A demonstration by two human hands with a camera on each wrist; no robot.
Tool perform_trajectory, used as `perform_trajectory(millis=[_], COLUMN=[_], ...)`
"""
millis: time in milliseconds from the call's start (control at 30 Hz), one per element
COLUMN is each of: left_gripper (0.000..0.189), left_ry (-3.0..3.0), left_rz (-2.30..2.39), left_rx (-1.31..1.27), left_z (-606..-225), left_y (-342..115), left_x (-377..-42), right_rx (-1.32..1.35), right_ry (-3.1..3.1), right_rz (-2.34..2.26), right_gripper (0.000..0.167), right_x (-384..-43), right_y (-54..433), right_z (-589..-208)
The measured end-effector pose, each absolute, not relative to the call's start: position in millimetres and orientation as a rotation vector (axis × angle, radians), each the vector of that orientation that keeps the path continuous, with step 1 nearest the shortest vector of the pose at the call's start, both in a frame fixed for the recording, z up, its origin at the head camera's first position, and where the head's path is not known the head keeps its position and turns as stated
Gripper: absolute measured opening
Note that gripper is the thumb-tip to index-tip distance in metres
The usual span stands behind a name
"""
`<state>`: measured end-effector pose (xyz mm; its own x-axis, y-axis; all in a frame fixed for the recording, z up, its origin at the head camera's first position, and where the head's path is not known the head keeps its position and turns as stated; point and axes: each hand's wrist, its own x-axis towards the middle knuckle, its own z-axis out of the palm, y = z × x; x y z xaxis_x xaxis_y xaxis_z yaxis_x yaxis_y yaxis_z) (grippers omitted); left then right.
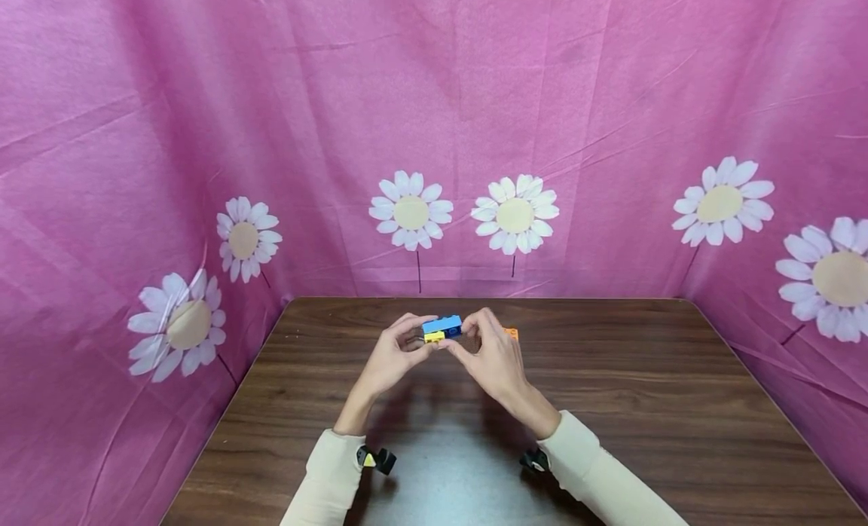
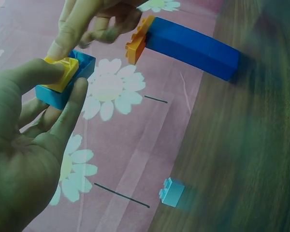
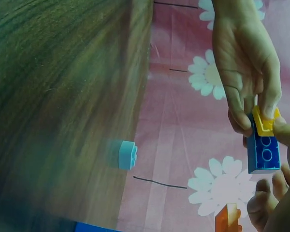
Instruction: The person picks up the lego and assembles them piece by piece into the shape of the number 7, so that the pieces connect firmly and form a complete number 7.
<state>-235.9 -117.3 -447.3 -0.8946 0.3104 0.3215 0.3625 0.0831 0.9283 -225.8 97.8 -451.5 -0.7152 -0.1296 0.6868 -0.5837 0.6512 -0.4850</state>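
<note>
A blue toy building brick (image 1: 444, 324) is held up over the table between both hands, its hollow underside with round tubes (image 3: 267, 154) turned to the right wrist view. Against that underside, at one end, sits a smaller yellow brick (image 3: 266, 128). My left hand (image 1: 393, 360) grips the pair, thumb on the yellow brick and fingers along the blue one. From the other side comes my right hand (image 1: 498, 360); its thumb presses the yellow brick. The right fingers curl close by the blue brick's free end.
Behind my right hand a long blue block (image 2: 193, 48) stands on the wooden table (image 1: 631, 375), topped by an orange brick (image 2: 137, 41). A light blue brick (image 2: 172, 192) also rests there, seen in both wrist views. Pink flowered cloth (image 1: 461, 96) surrounds the table's back and sides.
</note>
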Motion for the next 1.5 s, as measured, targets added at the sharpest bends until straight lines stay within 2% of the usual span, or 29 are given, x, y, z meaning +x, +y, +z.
perform_trajectory(millis=[133,200,467,933,1500], left_gripper=[0.048,0.049,0.045,0.044,0.040], left_ry=[-2.290,-2.282,-2.248,-2.299,-2.178], left_rz=[-1.969,-1.982,-2.026,-1.885,-1.950], left_rx=[-0.718,-0.731,-0.733,-0.803,-0.827], left_z=[-447.4,-447.3,-448.4,-449.5,-452.9], left_y=[-116.6,-115.5,-111.1,-111.3,-104.5], left_x=[-234.7,-234.3,-234.3,-234.3,-232.5], right_rx=[0.600,0.660,0.739,0.714,0.758], right_ry=[-2.290,-2.316,-2.363,-2.337,-2.268], right_rz=[0.996,1.053,1.256,1.257,1.173], right_gripper=[0.062,0.064,0.045,0.040,0.040], right_x=[-227.6,-228.1,-226.2,-224.4,-225.5], right_y=[101.1,103.4,109.4,112.6,112.7], right_z=[-447.4,-445.7,-446.2,-450.0,-450.5])
